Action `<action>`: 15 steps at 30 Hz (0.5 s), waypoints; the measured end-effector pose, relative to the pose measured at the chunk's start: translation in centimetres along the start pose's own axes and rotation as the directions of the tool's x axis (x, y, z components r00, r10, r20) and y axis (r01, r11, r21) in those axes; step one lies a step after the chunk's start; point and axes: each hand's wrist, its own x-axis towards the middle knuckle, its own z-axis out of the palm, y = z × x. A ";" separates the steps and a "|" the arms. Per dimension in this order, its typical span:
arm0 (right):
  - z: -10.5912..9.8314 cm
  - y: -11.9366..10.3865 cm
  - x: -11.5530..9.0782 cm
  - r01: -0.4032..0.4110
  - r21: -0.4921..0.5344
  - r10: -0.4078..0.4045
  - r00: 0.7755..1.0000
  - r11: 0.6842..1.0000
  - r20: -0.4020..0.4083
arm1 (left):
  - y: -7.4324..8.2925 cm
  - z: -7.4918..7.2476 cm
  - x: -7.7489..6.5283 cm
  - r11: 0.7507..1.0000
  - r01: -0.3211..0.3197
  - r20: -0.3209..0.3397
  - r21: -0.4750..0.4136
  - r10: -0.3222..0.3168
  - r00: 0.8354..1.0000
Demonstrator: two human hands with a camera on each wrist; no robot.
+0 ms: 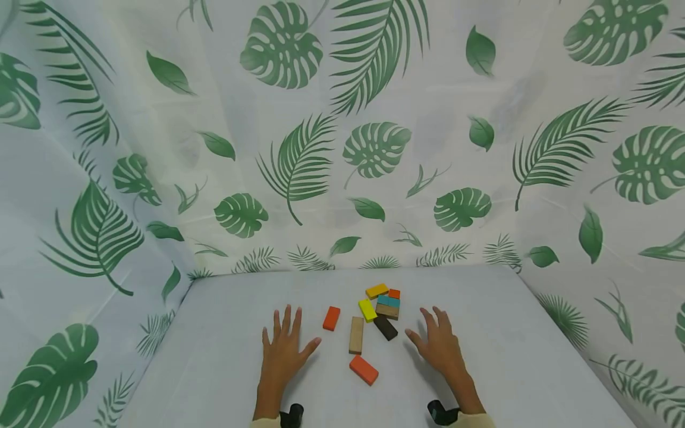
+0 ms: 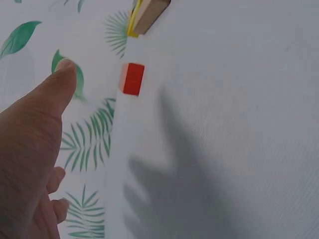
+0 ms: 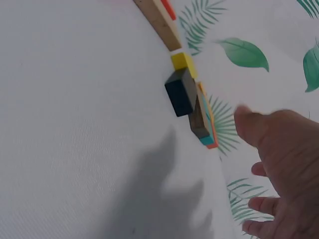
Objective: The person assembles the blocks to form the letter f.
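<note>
My left hand (image 1: 282, 352) hovers over the table with fingers spread, holding nothing. Nearest to it lies a red block (image 1: 331, 318), also in the left wrist view as a red block (image 2: 132, 79). Between the hands are a light wooden block (image 1: 356, 335) and an orange block (image 1: 364, 370). My right hand (image 1: 440, 348) is likewise spread and holds nothing, just right of a black block (image 1: 385, 328). Behind that, a bright yellow block (image 1: 367, 310), a brown wooden block (image 1: 387, 311), a blue piece (image 1: 388, 301), a small orange block (image 1: 394, 293) and a deeper yellow block (image 1: 377, 290) cluster together.
The white table (image 1: 214, 356) meets a leaf-patterned sheet (image 1: 321, 238) at the back and at both sides. Dark wrist devices, such as the one on the left wrist (image 1: 292, 415), sit at both sleeves. Shadows of the hands fall on the table.
</note>
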 end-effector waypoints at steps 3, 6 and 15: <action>0.2 -0.1 0.0 -0.043 0.130 0.049 0.998 0.991 -0.039 | 0.6 0.1 -0.2 0.999 -0.032 -0.026 -0.009 0.031 0.999; 0.3 0.1 -0.2 -0.065 0.254 0.081 0.995 0.965 -0.053 | 1.3 0.3 -0.4 0.998 -0.060 -0.053 0.023 0.061 0.997; 1.0 0.4 -0.7 -0.098 0.338 0.103 0.995 0.936 0.001 | 3.5 1.0 -1.1 0.988 -0.076 0.027 -0.134 0.081 0.996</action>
